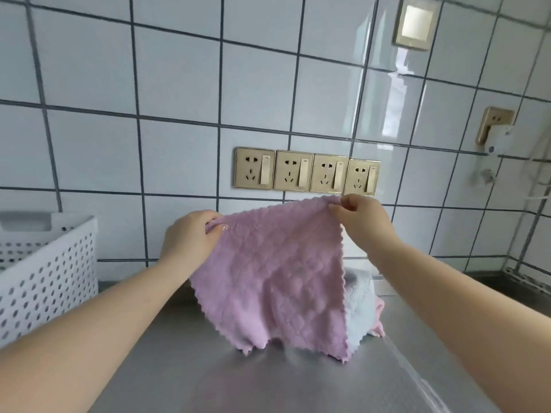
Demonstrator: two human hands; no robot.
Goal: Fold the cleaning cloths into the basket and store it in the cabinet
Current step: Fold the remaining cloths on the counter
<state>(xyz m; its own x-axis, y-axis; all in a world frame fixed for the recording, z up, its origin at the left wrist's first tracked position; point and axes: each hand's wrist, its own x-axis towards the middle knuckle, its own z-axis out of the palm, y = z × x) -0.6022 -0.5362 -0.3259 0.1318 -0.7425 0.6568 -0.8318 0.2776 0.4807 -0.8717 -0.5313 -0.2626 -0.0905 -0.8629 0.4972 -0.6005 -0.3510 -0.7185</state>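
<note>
Stage: early | left hand (190, 234) and right hand (362, 217) pinch pink cloth (274, 278) top corners, unfolded | basket (44, 272) left of cloth | other cloths (362, 311) behind cloth, unfolded.

White glazed wall tiles (179, 84) with dark grout lines cover the wall behind a brushed stainless-steel countertop (185, 368). A row of four gold-coloured socket plates (307, 172), each with a rocker switch at its right side, is mounted side by side just above the counter. Upper right: a single gold-framed blank plate (415, 22). Far right: a gold socket (495, 122) carrying a white plug-in adapter (499, 143), from which a white cable (533, 171) hangs.
</note>
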